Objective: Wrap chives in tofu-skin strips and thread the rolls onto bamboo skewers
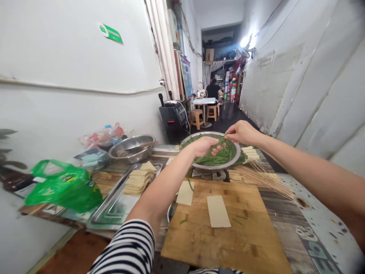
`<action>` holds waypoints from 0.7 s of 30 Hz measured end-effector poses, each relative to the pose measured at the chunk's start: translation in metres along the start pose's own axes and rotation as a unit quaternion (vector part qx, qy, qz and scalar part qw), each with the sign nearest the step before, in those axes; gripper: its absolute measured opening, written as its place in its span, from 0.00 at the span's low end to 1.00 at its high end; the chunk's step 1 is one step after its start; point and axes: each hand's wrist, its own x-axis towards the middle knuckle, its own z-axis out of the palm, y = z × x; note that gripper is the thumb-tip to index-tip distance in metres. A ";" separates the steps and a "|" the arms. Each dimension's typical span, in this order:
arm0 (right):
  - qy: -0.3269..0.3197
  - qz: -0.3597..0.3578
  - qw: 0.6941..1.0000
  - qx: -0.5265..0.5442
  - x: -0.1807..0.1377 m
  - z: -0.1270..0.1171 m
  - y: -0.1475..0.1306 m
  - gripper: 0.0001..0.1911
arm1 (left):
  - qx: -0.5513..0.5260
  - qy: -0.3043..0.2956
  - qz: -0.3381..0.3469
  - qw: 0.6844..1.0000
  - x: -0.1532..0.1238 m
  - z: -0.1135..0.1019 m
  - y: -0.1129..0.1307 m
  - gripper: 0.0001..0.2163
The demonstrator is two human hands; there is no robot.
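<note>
Both my hands reach over a metal bowl point(228, 164) filled with green chives point(218, 156). My left hand point(205, 145) is closed around a bunch of the chives above the bowl. My right hand point(242, 132) pinches the same stalks at their far end. In front of the bowl lies a wooden cutting board point(228, 236) with two pale tofu skin sheets point(218, 211) on it. Several bamboo skewers point(265, 179) lie to the right of the bowl.
A metal tray point(114, 209) with stacked tofu skin sheets point(139, 179) sits at the left, beside a green plastic bag point(64, 188) and a second metal bowl point(132, 148). Down the alley stand stools point(197, 118), a table and a seated person point(213, 91).
</note>
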 end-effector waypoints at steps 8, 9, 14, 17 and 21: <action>0.049 0.000 0.991 -0.124 -0.004 -0.001 -0.015 0.13 | -0.048 0.113 -0.026 0.992 -0.004 -0.004 -0.025 0.10; 0.057 -0.002 0.988 -0.143 -0.006 0.000 -0.020 0.13 | -0.070 0.138 -0.021 0.988 0.000 -0.003 -0.029 0.10; 0.102 -0.044 0.965 -0.239 -0.025 0.024 -0.050 0.12 | -0.132 0.237 0.028 0.962 0.026 0.010 -0.044 0.10; 0.123 -0.077 0.949 -0.281 -0.043 0.051 -0.066 0.14 | -0.153 0.267 0.053 0.950 0.032 0.019 -0.041 0.06; 0.154 -0.121 0.937 -0.290 -0.066 0.093 -0.068 0.19 | -0.150 0.292 0.081 0.941 0.026 0.029 -0.039 0.08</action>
